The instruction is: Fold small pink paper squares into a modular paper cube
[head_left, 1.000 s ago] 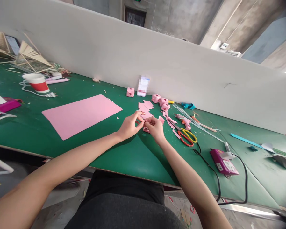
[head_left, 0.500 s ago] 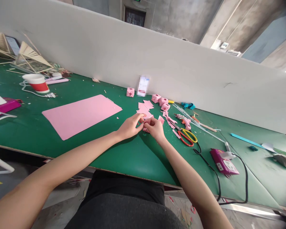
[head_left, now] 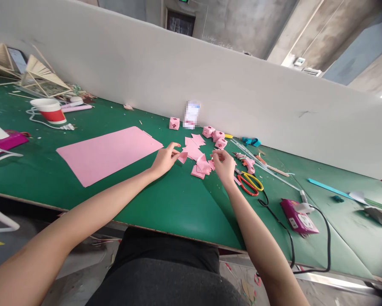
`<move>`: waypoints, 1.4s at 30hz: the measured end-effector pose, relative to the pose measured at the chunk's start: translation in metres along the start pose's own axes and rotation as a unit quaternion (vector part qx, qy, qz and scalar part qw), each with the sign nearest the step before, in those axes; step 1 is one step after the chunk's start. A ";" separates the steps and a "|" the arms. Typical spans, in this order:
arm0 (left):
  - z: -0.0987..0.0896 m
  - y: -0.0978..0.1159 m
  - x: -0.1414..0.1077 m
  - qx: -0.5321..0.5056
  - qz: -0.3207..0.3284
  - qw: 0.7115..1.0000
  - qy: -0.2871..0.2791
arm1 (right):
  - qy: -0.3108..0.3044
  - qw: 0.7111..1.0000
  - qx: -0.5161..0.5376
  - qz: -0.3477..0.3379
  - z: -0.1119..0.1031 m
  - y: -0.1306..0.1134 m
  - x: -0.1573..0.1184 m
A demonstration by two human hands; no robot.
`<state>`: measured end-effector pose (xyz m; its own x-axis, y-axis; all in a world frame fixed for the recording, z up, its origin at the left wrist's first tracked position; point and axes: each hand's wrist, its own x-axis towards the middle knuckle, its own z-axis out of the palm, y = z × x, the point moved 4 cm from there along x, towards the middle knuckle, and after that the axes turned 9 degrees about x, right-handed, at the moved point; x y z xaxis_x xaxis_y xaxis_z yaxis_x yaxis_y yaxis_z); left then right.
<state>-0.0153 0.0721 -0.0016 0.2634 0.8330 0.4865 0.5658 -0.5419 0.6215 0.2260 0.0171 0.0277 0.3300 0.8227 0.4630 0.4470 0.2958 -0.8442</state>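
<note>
My left hand [head_left: 164,163] pinches a small folded piece of pink paper [head_left: 183,157] between thumb and fingers, just above the green table. My right hand [head_left: 224,166] is closed at the fingertips to the right of the loose pieces; whatever may be in its pinch is too small to make out. Between the hands lie several cut pink paper pieces [head_left: 192,151], some overlapping, and a small stack of pink squares [head_left: 198,172] with a folded piece [head_left: 203,163] beside it. Red-and-yellow-handled scissors [head_left: 250,183] lie by my right wrist, their blades partly hidden.
A large pink sheet [head_left: 109,155] lies left. Behind the pieces stand several pink paper cubes [head_left: 174,123] and a blurred phone [head_left: 191,114] against the partition [head_left: 146,68]. A glue gun [head_left: 249,165], a purple power socket [head_left: 299,216] with cable, and a paper cup [head_left: 49,111] are around.
My hands have moved apart, the left going left with a pink piece and the right going right. The stack and folded piece between them have come into view.
</note>
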 end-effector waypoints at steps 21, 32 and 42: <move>0.003 -0.002 0.001 0.035 0.014 0.999 0.007 | -0.200 0.920 -0.332 -0.061 0.023 0.002 -0.015; 0.003 0.022 -0.006 -0.206 -0.049 0.977 -0.030 | -0.163 0.940 -0.209 -0.214 0.031 -0.019 -0.027; 0.006 0.025 -0.010 -0.369 -0.180 0.906 -0.101 | -0.201 0.931 -0.181 -0.246 0.038 -0.027 -0.036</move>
<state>0.0009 0.0507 0.0057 0.3457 0.9335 0.0948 -0.0132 -0.0962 0.9953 0.1703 -0.0018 0.0233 -0.2944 0.7676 0.5693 0.7367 0.5618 -0.3765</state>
